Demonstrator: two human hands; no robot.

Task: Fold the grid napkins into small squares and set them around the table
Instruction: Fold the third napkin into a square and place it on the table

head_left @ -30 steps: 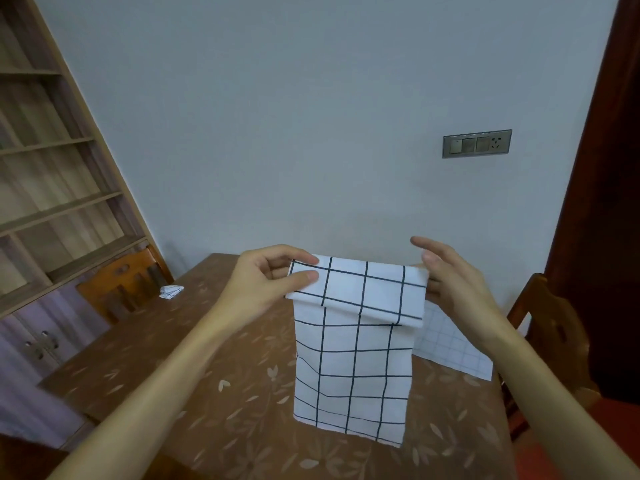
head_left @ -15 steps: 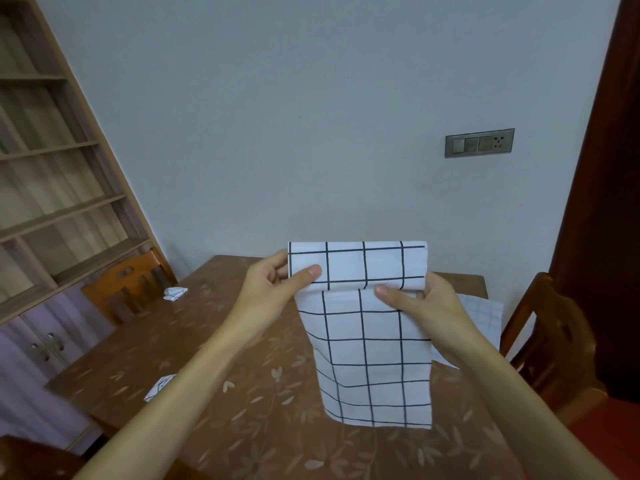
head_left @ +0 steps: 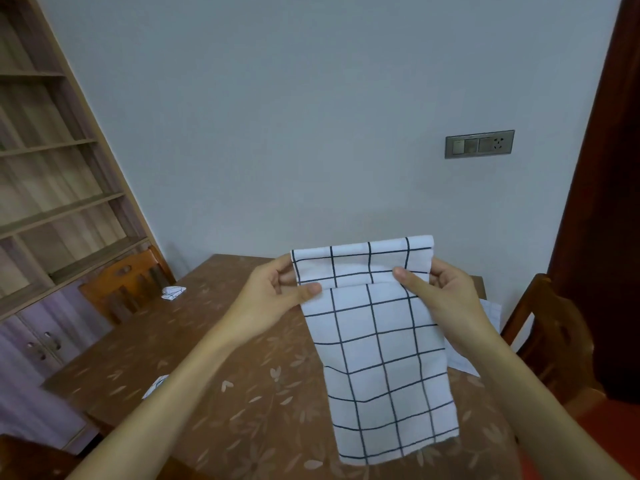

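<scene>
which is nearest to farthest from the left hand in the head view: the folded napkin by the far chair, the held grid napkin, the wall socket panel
1. Held grid napkin: pinched at its top corner by the left hand.
2. Folded napkin: lying on the table's far left side, near the chair.
3. Wall socket panel: up on the wall, off to the right.
</scene>
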